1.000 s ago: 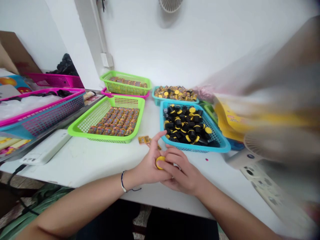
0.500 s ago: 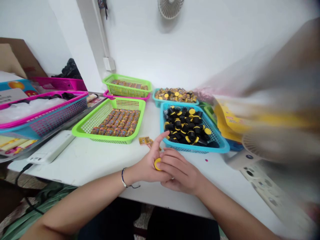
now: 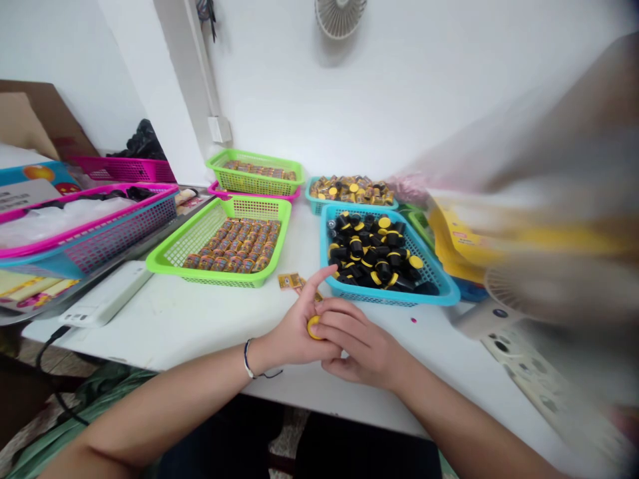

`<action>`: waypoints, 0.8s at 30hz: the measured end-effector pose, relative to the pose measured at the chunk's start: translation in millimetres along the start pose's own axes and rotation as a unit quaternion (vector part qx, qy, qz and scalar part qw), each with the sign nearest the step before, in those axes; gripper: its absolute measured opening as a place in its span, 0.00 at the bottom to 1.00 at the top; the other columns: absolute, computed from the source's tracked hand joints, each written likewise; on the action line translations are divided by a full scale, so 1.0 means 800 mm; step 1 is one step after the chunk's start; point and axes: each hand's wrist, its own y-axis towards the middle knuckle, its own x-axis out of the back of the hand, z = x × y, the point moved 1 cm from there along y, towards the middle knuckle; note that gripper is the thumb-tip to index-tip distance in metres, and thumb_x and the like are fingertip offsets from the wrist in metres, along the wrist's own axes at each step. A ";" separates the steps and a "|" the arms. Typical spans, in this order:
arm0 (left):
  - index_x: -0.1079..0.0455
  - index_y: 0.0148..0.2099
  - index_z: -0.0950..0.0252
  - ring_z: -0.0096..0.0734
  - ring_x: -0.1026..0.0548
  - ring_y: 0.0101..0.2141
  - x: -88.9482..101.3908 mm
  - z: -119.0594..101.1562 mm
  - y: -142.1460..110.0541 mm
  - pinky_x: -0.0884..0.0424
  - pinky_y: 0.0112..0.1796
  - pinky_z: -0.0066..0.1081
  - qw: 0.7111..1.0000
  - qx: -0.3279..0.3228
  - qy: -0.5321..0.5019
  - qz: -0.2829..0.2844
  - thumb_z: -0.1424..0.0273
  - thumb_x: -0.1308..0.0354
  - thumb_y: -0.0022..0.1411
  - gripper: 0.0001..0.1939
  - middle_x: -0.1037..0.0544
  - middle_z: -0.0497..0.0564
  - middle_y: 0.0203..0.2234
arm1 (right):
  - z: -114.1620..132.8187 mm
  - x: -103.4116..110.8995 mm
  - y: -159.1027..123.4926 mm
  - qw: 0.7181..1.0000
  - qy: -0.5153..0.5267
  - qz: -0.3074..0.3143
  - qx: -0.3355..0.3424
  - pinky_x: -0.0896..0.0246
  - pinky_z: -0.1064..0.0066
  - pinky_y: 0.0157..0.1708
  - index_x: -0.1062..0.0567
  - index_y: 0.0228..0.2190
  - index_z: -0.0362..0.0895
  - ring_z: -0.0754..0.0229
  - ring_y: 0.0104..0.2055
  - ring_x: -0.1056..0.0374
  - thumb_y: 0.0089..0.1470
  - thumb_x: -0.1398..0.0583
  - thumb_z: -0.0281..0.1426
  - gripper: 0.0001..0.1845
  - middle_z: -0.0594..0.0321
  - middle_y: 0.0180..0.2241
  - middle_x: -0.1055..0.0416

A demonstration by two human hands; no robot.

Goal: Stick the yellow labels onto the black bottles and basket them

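My left hand [image 3: 298, 330] holds a small yellow-capped container [image 3: 313, 327] against its palm, index finger pointing up and away. Over it, my right hand [image 3: 357, 339] has its fingers curled and pressed round the container's side. Only the yellow cap shows; the body is hidden by the fingers. Just beyond the hands lie a few flat orange printed labels [image 3: 289, 281]. A blue basket [image 3: 429, 297] holds many black containers with yellow caps. To the left, a green basket [image 3: 160, 265] holds rows of similar containers wrapped in orange printed labels.
Farther back stand another green basket [image 3: 234, 178] and a blue basket [image 3: 319, 203] of labelled containers. A white power bank [image 3: 107, 296] with a cable lies left. At right are a blurred fan [image 3: 519, 286], a phone [image 3: 529, 372] and yellow packaging [image 3: 452, 233]. Pink-rimmed baskets [image 3: 120, 239] are far left.
The yellow cap has shifted slightly left and tilted between my hands, and my right fingers have closed farther over it. The camera view has tipped up slightly. The baskets' contents look unchanged.
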 end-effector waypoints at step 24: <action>0.67 0.69 0.54 0.18 0.34 0.22 -0.002 0.004 0.002 0.39 0.24 0.20 0.996 0.020 -0.080 0.018 0.80 0.36 0.48 0.56 0.31 0.40 0.27 | -0.006 -0.001 -0.013 1.000 -0.024 0.015 0.006 0.29 0.54 0.53 0.34 0.54 0.35 0.49 0.61 0.39 0.59 0.41 0.27 0.22 0.49 0.46 0.29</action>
